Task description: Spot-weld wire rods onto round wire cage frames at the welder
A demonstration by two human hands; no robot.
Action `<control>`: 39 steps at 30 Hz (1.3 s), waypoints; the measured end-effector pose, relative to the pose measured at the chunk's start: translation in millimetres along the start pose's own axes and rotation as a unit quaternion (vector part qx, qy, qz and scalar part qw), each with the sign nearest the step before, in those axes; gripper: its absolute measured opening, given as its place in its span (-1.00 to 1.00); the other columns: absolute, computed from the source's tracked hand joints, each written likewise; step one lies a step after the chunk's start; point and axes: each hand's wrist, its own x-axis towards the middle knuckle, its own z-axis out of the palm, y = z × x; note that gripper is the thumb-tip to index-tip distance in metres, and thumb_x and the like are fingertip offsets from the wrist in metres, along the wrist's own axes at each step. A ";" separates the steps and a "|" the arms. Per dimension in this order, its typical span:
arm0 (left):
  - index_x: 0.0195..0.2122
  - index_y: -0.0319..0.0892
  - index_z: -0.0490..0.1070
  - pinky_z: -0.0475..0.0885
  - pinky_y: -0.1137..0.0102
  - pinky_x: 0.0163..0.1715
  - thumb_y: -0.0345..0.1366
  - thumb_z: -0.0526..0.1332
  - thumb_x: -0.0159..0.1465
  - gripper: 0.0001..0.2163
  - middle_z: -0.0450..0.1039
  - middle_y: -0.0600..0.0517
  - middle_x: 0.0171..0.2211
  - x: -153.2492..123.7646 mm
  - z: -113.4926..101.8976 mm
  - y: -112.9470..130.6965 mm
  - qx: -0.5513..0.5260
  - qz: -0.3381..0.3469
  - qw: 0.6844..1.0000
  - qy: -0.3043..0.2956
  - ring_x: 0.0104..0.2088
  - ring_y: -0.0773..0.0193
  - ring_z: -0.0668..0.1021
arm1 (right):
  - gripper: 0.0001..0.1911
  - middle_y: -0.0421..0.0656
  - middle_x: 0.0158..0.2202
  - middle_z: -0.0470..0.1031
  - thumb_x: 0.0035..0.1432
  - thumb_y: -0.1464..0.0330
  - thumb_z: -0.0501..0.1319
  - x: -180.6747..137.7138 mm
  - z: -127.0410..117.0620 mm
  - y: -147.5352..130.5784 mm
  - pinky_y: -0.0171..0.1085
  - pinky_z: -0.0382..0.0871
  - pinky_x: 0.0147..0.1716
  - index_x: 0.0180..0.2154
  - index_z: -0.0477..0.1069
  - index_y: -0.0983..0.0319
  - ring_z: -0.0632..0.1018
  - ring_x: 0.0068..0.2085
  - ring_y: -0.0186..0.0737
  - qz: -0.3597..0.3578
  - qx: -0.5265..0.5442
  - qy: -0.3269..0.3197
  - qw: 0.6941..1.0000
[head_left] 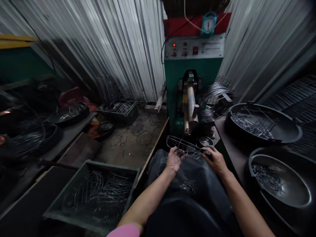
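Observation:
Both hands hold a round wire rack (182,144) with crossing wires, tilted over my lap in front of the green machine. My left hand (174,159) grips its near edge from below, palm partly turned up. On the far right side of the rack, my right hand (214,158) has its thumb and fingers closed on the rim. The machine's electrode arm (191,105) stands just beyond the rack. Several short bent wire pieces (188,185) lie on the dark apron (168,177) across my lap. A small metal bowl (206,141) sits behind my right hand.
A green crate (86,164) of wire parts stands at left. Two large pans (288,128) with short wire pieces sit at right. Wire coils (214,98) hang beside the machine (170,82). Wire rings lie on the floor (133,154); another crate (133,110) stands farther back.

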 end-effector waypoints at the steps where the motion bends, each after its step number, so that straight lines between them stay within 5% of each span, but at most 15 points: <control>1: -0.45 -0.21 0.31 0.44 0.19 -0.21 -0.24 0.25 0.04 -0.83 0.38 0.05 -0.54 -2.4 -0.9 1.3 -0.003 -0.005 1.000 -0.002 -0.46 0.26 0.51 | -0.78 -0.08 -0.22 0.47 0.16 0.22 0.12 1.0 -1.1 -3.8 -0.24 0.43 -0.31 -0.21 0.43 0.16 0.55 -0.29 -0.16 -0.007 -0.010 -0.003 1.000; 11: -0.23 -0.29 0.28 0.47 0.24 -0.30 0.06 0.09 0.19 -0.57 0.44 -0.13 -0.37 -21.5 -21.6 13.1 0.059 -0.077 0.994 -0.042 -0.40 0.21 0.54 | -0.77 -0.11 -0.30 0.50 0.17 0.20 0.11 17.6 -2.5 -42.4 -0.29 0.36 -0.42 -0.23 0.43 0.17 0.54 -0.36 -0.18 -0.036 -0.102 -0.008 0.994; 19: -0.32 -0.25 0.35 0.43 0.36 -0.31 -0.21 0.35 0.03 -0.71 0.43 -0.02 -0.38 -34.3 -16.2 -3.0 0.084 0.004 0.996 0.008 -0.40 0.29 0.53 | -0.81 -0.15 -0.37 0.51 0.14 0.20 0.15 27.5 16.7 -44.5 -0.30 0.27 -0.49 -0.32 0.46 0.13 0.52 -0.41 -0.18 -0.034 -0.074 -0.031 0.996; 31: -0.50 -0.28 0.34 0.44 0.36 -0.30 -0.42 0.31 0.03 -0.87 0.42 0.02 -0.52 -17.3 0.7 3.3 0.052 -0.008 0.999 0.008 -0.44 0.29 0.53 | -0.77 -0.12 -0.35 0.49 0.12 0.18 0.16 41.6 25.9 -34.5 -0.27 0.32 -0.38 -0.30 0.45 0.17 0.51 -0.37 -0.17 -0.003 0.024 -0.043 0.999; 39: -0.49 -0.25 0.34 0.43 0.36 -0.32 -0.38 0.30 0.03 -0.87 0.42 0.05 -0.54 -13.9 1.6 0.1 0.087 0.006 0.995 0.047 -0.50 0.31 0.53 | -0.65 -0.13 -0.27 0.50 -0.03 0.18 0.28 37.0 27.9 -32.1 -0.21 0.37 -0.24 -0.18 0.43 0.18 0.51 -0.25 -0.15 0.055 0.151 -0.036 0.986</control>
